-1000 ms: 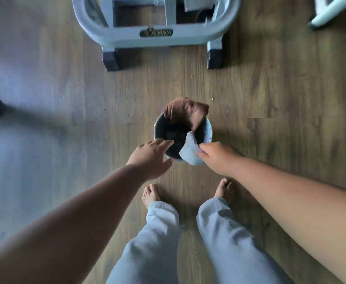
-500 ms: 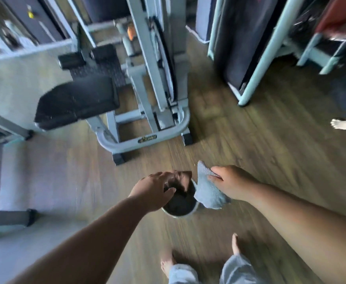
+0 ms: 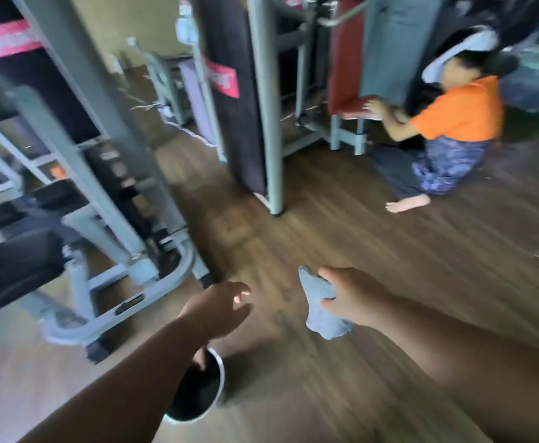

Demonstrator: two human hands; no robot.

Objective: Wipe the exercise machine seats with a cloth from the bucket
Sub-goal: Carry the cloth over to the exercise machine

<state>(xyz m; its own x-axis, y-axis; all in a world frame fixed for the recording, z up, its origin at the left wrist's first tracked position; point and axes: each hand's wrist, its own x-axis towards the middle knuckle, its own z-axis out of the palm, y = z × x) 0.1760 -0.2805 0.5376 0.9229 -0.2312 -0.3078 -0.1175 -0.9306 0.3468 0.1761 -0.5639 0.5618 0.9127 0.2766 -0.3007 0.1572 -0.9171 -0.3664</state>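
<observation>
**Grey cloth in hand, bucket at the lower edge**

The right hand (image 3: 353, 297), right of centre in the lower half of the frame, pinches a crumpled grey-blue cloth (image 3: 321, 306) between thumb and curled fingers; the cloth hangs down from the grip, clear of the wooden plank floor (image 3: 373, 219). The left hand (image 3: 218, 310), just left of centre, holds nothing, its fingers spread and loosely extended above the floor. Under the left forearm, near the bottom edge, stands a round bucket with a pale rim and dark inside (image 3: 198, 394); a bit of brown cloth (image 3: 199, 359) shows at its upper rim.

At the left edge, a black padded seat (image 3: 15, 270) sits on a pale grey tubular machine frame (image 3: 118, 311). A small dark badge with gold lettering on the frame's curved base is too blurred to read. At upper centre, a dark panel on a second grey machine (image 3: 261, 100) carries a red label with white lettering, also unreadable.

In the upper right, another person in an orange shirt (image 3: 460, 107) kneels barefoot on the floor, one hand resting on a red padded seat (image 3: 356, 107).
</observation>
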